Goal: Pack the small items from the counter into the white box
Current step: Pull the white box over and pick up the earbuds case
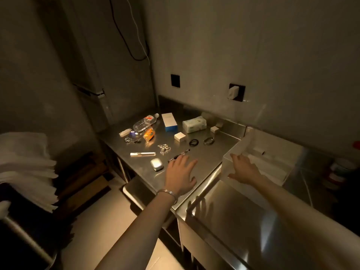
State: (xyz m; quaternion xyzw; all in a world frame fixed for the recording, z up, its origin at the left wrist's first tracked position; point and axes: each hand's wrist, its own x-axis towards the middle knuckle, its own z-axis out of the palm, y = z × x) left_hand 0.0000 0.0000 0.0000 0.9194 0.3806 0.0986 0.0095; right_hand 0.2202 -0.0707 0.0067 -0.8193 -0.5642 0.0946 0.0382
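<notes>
Small items lie spread on a steel counter (204,152): a silver earbud case (156,164), a black pen (178,156), a white utility knife (142,153), a metal chain (164,148), a black hair tie (193,142), a bracelet (208,140), a small white box (179,137) and an orange packet (149,134). The large white box (261,151) stands open at the counter's right end. My left hand (180,175) hovers with fingers spread just right of the earbud case, fingertips near the pen. My right hand (243,168) reaches with straight fingers to the box's near-left wall.
At the back lie a plastic bottle (145,123), a white-and-blue carton (169,121) and a tissue pack (194,124). A steel sink (243,221) sits below the box on the right. Stacked white paper (25,168) stands at the left.
</notes>
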